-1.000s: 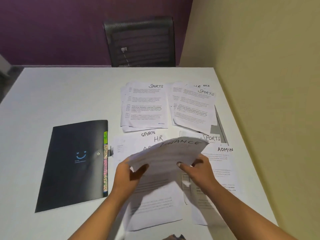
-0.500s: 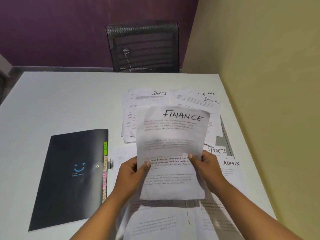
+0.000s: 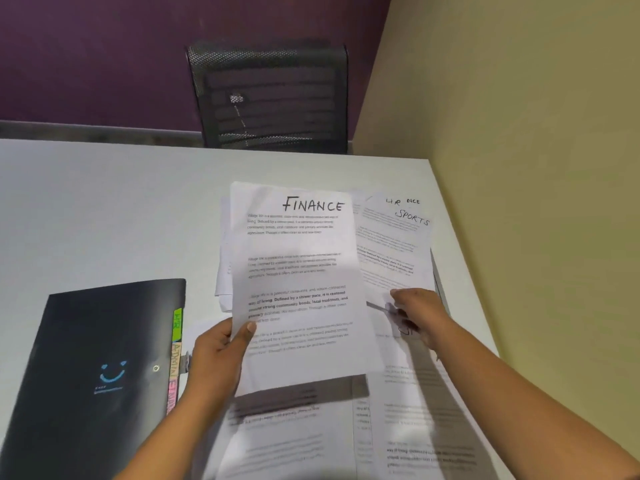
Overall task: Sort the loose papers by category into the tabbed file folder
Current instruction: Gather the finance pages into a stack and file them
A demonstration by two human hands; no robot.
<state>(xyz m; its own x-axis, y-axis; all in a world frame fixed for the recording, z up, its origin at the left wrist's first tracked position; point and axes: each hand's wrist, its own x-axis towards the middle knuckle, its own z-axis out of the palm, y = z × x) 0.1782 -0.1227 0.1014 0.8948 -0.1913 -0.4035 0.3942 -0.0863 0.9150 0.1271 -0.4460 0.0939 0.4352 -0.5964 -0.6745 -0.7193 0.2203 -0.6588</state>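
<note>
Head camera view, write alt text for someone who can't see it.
A left hand holds a sheet headed FINANCE above loose papers on a white table; the right hand reaches over papers at right. A closed black tabbed folder lies left.

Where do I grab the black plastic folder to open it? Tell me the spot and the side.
Probably the right long edge of the black plastic folder, beside the round snap, coming from the right: it lies flat and closed with coloured tabs poking out there, so that edge likely lifts.
</note>
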